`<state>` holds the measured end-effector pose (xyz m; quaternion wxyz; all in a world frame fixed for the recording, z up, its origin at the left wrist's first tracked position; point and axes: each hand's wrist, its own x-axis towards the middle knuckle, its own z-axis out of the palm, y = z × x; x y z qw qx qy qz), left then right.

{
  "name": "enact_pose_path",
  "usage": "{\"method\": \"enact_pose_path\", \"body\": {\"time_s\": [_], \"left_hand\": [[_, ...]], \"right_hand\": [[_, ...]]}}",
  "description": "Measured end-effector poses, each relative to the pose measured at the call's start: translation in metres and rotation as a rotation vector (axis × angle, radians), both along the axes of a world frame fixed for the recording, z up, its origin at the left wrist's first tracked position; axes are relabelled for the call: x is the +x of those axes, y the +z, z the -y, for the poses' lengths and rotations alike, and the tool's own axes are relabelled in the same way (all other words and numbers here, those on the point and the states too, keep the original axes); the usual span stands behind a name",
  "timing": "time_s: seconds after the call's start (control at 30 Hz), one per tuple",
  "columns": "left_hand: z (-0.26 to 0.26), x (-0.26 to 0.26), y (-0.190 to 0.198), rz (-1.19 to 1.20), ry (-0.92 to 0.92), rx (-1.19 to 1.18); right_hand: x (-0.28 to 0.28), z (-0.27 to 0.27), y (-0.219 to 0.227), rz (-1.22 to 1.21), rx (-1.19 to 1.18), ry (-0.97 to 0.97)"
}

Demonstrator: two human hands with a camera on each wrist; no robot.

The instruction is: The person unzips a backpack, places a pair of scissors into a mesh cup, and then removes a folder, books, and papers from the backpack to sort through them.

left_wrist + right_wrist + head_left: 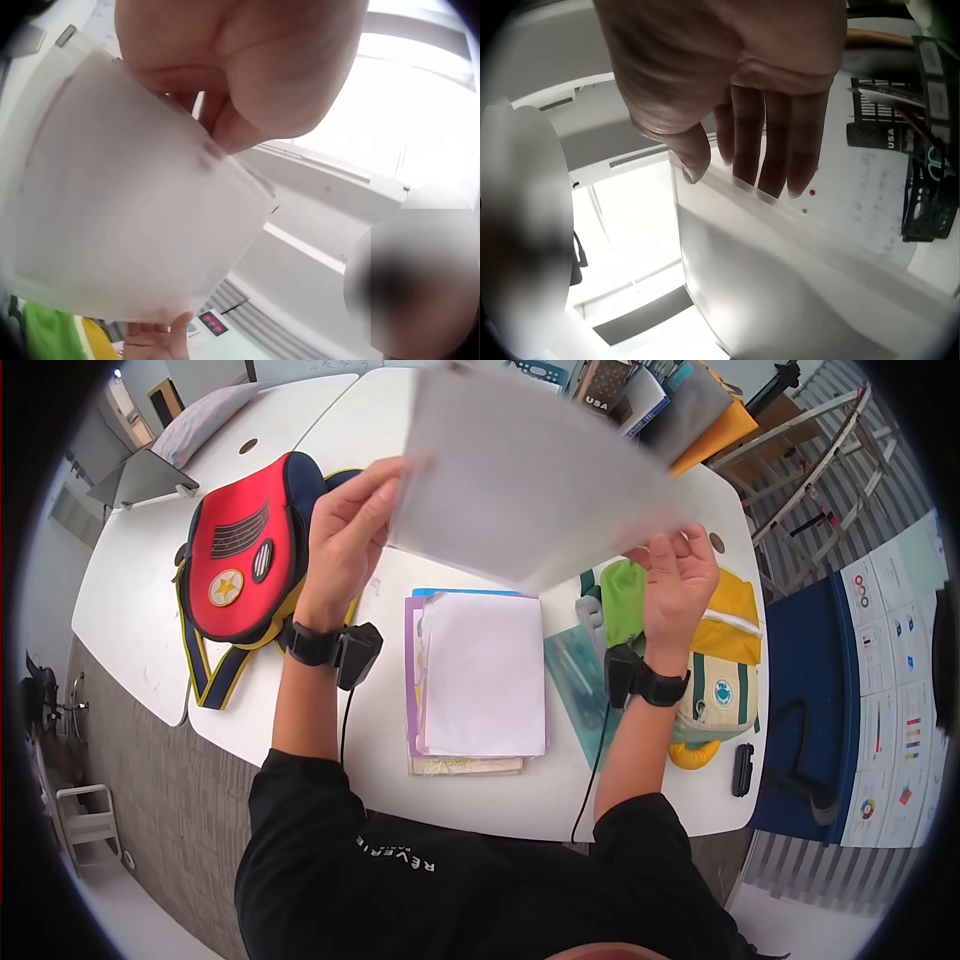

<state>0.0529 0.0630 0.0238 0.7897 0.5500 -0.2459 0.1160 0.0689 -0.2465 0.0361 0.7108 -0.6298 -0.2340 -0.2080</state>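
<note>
A translucent plastic document sleeve (520, 480), with a whitish sheet showing through it, is held up above the table, tilted and slightly blurred. My left hand (350, 540) pinches its left edge between thumb and fingers. At the opposite edge, my right hand (680, 595) grips the lower right corner. The left wrist view shows the sleeve (135, 202) spread flat between both hands. In the right wrist view, the thumb is on one face of the sleeve (750, 255) and the fingers are behind its border. Below lies a stack of papers (485, 670) over a purple folder (411, 700).
A red and navy backpack (240, 570) lies at left. To the right are a teal plastic pouch (575, 680), a green cloth-like item (623, 605) and a cream and yellow bag (720, 690). Books and folders (650, 410) stand at the back. Cables hang from both wrists.
</note>
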Motion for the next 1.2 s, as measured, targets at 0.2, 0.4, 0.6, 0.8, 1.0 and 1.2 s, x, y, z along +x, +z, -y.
{"method": "enact_pose_path", "body": {"time_s": [0.2,0.4,0.6,0.8,1.0,1.2], "left_hand": [[0.019,0.004,0.0,0.079,0.114,0.001],[0.005,0.007,-0.002,0.067,0.379,0.064],[-0.032,0.012,0.001,0.131,0.67,0.045],[-0.041,0.012,0.004,0.203,0.858,0.037],[-0.021,0.011,0.002,0.158,0.83,-0.071],[0.027,0.006,-0.01,0.038,0.631,-0.089]], "right_hand": [[-0.001,-0.013,-0.003,-0.162,-0.033,0.16],[0.003,-0.007,0.0,-0.302,-0.095,0.053],[0.015,0.016,-0.007,-0.388,-0.171,-0.016],[0.012,-0.003,-0.018,-0.598,-0.374,0.283],[0.009,-0.011,-0.038,-0.105,-1.122,0.018],[-0.013,-0.05,-0.007,0.186,-0.817,0.025]]}}
